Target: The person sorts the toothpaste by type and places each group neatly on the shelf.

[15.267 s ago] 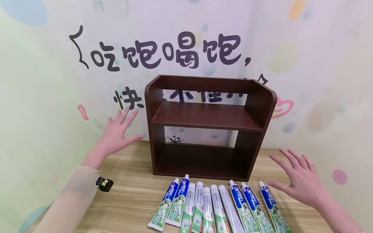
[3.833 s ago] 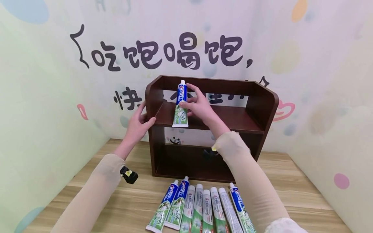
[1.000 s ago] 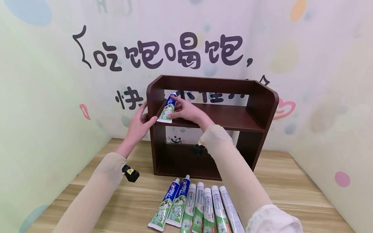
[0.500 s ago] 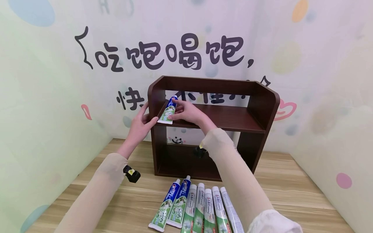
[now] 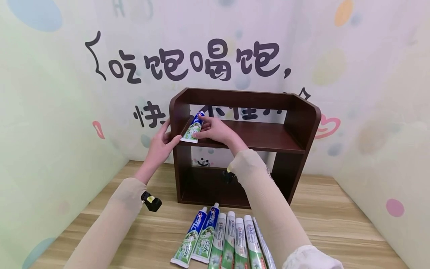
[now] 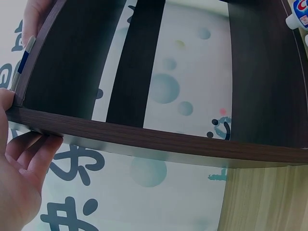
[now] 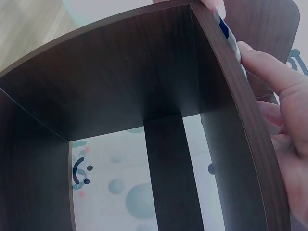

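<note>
A dark brown two-tier shelf (image 5: 265, 136) stands on the table. My left hand (image 5: 160, 147) grips its left side panel, thumb at the front edge, other fingers on the outer face, as the left wrist view also shows. At the left end of the upper tier, a blue and green toothpaste tube (image 5: 193, 129) leans cap-end back beside that panel. My right hand (image 5: 215, 130) holds this tube, thumb near its flat crimped end and index finger near the cap end. In the right wrist view only a sliver of the tube (image 7: 230, 38) shows past the shelf board.
On the wooden table (image 5: 147, 231) before the shelf lie two blue and green toothpaste tubes (image 5: 189, 239) and several white and green ones (image 5: 240, 243). My right forearm (image 5: 268, 201) crosses above the row's right end and hides part of it. A printed wall (image 5: 215, 22) stands behind.
Both hands began raised and apart, with the tubes in a row. The right hand then held one tube over the upper tier's middle and brought it left and down. Little moved in the last second.
</note>
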### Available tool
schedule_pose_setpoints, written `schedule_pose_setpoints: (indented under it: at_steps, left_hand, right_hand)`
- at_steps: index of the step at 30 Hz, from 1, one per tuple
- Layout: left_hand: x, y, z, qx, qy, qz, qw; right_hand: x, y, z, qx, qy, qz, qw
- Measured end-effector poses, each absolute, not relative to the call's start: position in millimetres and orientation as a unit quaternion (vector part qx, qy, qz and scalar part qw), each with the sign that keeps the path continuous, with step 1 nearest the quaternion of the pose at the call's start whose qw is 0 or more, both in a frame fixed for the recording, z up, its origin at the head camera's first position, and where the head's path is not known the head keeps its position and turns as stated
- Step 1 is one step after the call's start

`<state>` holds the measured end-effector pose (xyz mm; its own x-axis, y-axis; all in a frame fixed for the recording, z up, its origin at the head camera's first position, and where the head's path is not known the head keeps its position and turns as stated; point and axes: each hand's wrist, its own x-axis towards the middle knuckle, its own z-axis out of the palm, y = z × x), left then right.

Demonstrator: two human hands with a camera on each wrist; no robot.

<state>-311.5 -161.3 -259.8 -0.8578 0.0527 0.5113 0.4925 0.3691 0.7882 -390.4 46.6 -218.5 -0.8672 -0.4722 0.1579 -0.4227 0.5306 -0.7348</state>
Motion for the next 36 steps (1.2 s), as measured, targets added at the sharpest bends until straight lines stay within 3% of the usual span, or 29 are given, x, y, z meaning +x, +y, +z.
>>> schedule_pose_setpoints:
  at_steps: [14, 25, 29, 36]
  left_hand:
    - [-348, -173, -279, -0.188, -0.794, -0.535, 0.219]
    - [-351, -170, -238, -0.227, -0.779, -0.511, 0.282]
    - [-354, -175, -224, -0.241, -0.792, -0.492, 0.269]
    - [-360, -186, -207, -0.284, -0.815, -0.461, 0.204]
  right_hand:
    - [-391, 47, -217, -0.249, 0.876, -0.413, 0.031]
    - [-391, 49, -217, -0.258, 0.876, -0.407, 0.025]
    - [-391, 48, -216, -0.263, 0.874, -0.407, 0.030]
    - [-390, 47, -219, -0.259, 0.874, -0.410, 0.028]
